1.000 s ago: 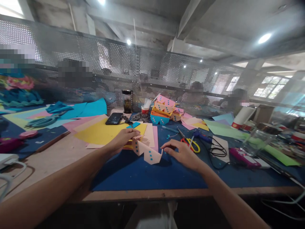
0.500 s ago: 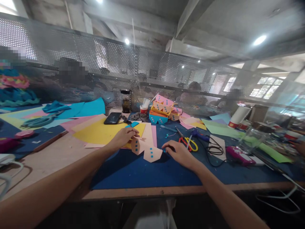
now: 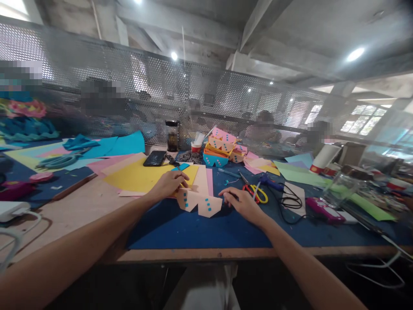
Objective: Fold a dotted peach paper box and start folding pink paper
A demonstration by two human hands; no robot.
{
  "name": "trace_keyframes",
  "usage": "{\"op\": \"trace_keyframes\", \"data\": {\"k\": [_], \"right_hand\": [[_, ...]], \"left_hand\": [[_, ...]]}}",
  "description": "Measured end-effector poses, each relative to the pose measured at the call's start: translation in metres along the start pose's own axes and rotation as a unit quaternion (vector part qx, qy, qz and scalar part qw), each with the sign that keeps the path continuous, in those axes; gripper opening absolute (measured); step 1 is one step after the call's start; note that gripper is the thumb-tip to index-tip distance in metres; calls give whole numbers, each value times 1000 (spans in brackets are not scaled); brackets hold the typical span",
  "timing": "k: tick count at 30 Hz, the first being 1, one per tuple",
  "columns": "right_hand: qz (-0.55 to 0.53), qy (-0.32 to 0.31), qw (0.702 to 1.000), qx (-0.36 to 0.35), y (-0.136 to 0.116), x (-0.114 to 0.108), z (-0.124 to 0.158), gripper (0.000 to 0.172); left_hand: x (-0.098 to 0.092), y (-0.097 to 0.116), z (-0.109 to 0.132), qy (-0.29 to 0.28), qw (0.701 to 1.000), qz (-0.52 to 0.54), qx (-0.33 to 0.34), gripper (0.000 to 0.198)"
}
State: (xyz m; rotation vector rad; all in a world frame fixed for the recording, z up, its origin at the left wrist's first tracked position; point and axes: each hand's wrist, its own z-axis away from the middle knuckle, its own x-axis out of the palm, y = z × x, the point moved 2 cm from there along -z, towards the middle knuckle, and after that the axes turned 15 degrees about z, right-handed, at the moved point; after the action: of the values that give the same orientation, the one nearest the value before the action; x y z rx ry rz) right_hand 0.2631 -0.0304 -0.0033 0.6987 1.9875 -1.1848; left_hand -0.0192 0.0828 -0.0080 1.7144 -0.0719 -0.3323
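Note:
A folded pale-pink paper piece (image 3: 198, 202) with small blue squares on it rests on the blue mat (image 3: 200, 230). My left hand (image 3: 169, 184) pinches its upper left edge, fingers closed on the paper. Beside the piece's right end, my right hand (image 3: 240, 203) rests on the mat with fingers curled down; whether it touches the paper I cannot tell.
Yellow and pink sheets (image 3: 138, 176) lie behind the piece. Red-and-yellow scissors (image 3: 254, 191), a glue gun with black cable (image 3: 284, 193), a phone (image 3: 155, 158), a jar (image 3: 172, 135) and a stack of finished folded pieces (image 3: 221, 148) stand further back. People sit beyond the mesh screen (image 3: 206, 103).
The folded piece has come down from slightly raised to resting on the mat. My right hand has lowered and curled beside it. My left hand keeps its hold.

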Motion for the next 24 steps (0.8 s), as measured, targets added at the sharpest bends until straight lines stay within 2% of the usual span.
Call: {"op": "trace_keyframes", "data": {"k": [6, 13, 20, 24], "right_hand": [[-26, -16, 1000, -2, 0, 1, -1, 32], [-42, -11, 999, -3, 4, 2, -3, 38], [-53, -19, 998, -15, 2, 0, -2, 40], [-56, -30, 998, -19, -2, -2, 1, 34]], "left_hand": [[2, 3, 2, -17, 1000, 14, 0, 21], [-4, 10, 23, -15, 998, 57, -2, 37], [-5, 3, 38, -23, 997, 70, 19, 36], [-2, 1, 39, -25, 997, 61, 39, 37]]}}
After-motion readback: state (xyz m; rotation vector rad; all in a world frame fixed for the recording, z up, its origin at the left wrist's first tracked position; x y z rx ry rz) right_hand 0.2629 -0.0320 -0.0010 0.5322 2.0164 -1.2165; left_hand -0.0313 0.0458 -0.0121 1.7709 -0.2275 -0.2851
